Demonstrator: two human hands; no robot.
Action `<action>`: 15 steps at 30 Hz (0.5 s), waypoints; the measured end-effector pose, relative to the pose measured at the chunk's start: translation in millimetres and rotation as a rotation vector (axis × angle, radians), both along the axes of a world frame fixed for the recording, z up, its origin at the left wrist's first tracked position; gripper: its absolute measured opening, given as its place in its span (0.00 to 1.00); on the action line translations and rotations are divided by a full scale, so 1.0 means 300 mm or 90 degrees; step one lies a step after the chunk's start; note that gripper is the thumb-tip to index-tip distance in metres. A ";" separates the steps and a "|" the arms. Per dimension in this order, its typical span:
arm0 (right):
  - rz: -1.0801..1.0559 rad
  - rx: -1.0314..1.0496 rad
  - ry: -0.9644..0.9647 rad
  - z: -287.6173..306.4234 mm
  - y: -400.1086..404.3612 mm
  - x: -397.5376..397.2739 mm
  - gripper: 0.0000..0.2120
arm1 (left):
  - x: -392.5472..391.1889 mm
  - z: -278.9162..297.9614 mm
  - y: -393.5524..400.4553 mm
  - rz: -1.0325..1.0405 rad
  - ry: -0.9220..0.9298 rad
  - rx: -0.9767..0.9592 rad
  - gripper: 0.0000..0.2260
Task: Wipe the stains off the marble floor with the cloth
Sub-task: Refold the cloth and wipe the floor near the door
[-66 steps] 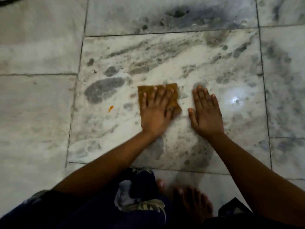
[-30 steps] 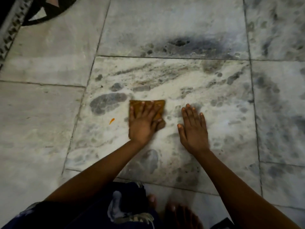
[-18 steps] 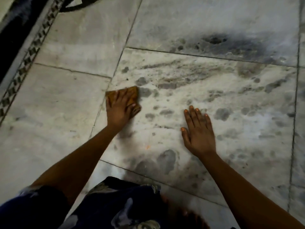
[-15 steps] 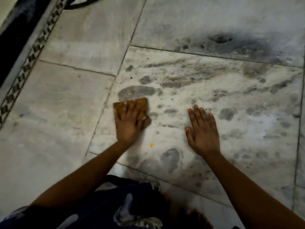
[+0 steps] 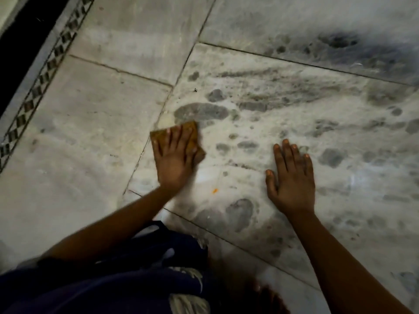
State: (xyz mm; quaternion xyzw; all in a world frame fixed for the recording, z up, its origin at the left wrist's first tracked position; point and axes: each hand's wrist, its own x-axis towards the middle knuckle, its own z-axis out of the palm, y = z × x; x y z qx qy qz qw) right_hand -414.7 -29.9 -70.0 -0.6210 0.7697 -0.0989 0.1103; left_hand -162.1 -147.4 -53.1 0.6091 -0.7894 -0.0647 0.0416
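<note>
A small folded brown cloth point(image 5: 191, 130) lies flat on the marble floor point(image 5: 249, 137), beside the tile's left joint. My left hand point(image 5: 175, 158) presses down on it with straight, spread fingers and hides most of it. My right hand point(image 5: 291, 177) rests flat on the bare tile to the right, fingers straight, holding nothing. A small orange stain point(image 5: 214, 190) sits between my hands, nearer to me. Grey blotches point(image 5: 200, 111) in the marble spread beyond the cloth.
A dark patterned border strip point(image 5: 43, 80) runs along the far left, with black flooring beyond it. A dark sooty patch point(image 5: 337, 41) marks the tile at top right. My knee in dark printed cloth point(image 5: 136, 268) and my bare toes point(image 5: 263, 291) are at the bottom.
My left hand has slid the cloth leftward across the tile, out to its left joint and slightly back. The orange stain has smeared and shrunk. My right hand stays planted flat.
</note>
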 end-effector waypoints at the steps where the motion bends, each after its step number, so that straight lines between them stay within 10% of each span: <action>1: 0.001 0.001 0.001 0.003 -0.003 0.002 0.29 | -0.026 -0.004 0.073 -0.020 -0.011 -0.009 0.24; 7: 0.011 0.007 0.034 0.006 0.002 0.004 0.30 | -0.176 -0.001 -0.028 -0.268 -0.017 0.015 0.24; 15: 0.011 0.001 0.016 -0.007 0.008 -0.003 0.30 | 0.102 0.016 -0.085 -0.008 0.050 0.024 0.24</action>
